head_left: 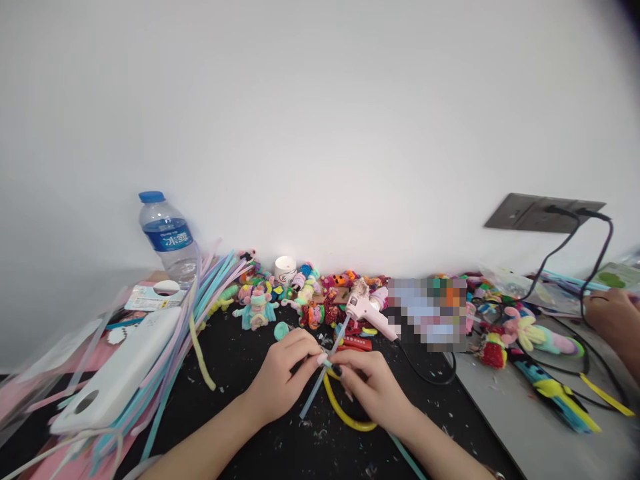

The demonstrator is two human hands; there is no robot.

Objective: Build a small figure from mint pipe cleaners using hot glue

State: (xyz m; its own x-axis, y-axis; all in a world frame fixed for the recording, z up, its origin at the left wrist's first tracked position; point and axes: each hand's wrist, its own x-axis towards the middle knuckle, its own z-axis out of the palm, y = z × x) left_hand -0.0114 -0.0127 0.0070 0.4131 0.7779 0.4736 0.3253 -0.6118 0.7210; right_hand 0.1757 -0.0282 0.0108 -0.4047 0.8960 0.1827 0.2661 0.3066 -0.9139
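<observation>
My left hand (286, 375) and my right hand (373, 385) meet over the black work surface, fingertips pinched close together. Between them shows a short bit of teal pipe cleaner (328, 364), mostly hidden by the fingers. A pink glue gun (369, 313) lies just beyond, its long translucent glue stick (311, 395) pointing back toward me beneath the fingertips. Below my right hand curves a yellow loop (345, 420). A teal strip (407, 459) runs out under my right forearm. Past my left hand sits a round teal piece (281, 331).
Pipe cleaners (173, 360), a white slab with a hole (120, 373) and a water bottle (167, 233) crowd the left. Fuzzy figures (257, 309) line the wall. Cords hang from a socket plate (543, 212); another person's hand (613, 320) is at far right.
</observation>
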